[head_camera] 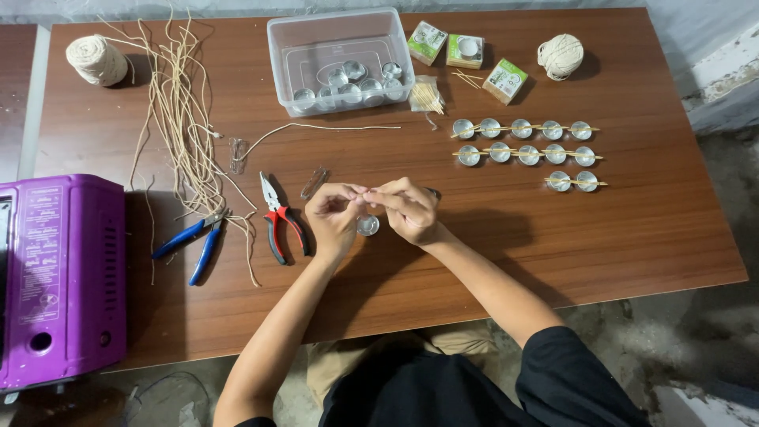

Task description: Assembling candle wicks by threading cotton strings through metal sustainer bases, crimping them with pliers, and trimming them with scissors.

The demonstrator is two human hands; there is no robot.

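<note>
In clear tub (278,55): metal cups (348,83)

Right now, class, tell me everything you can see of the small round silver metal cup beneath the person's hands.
The small round silver metal cup is shallow, shiny and upright, its open side up. It rests on the brown wooden table, just below where the left hand and right hand meet fingertip to fingertip. Neither hand clearly touches it. Its contents cannot be made out.

Item pinched between the hands (371,207) too small; purple appliance (59,281) cut off at left edge.
</note>
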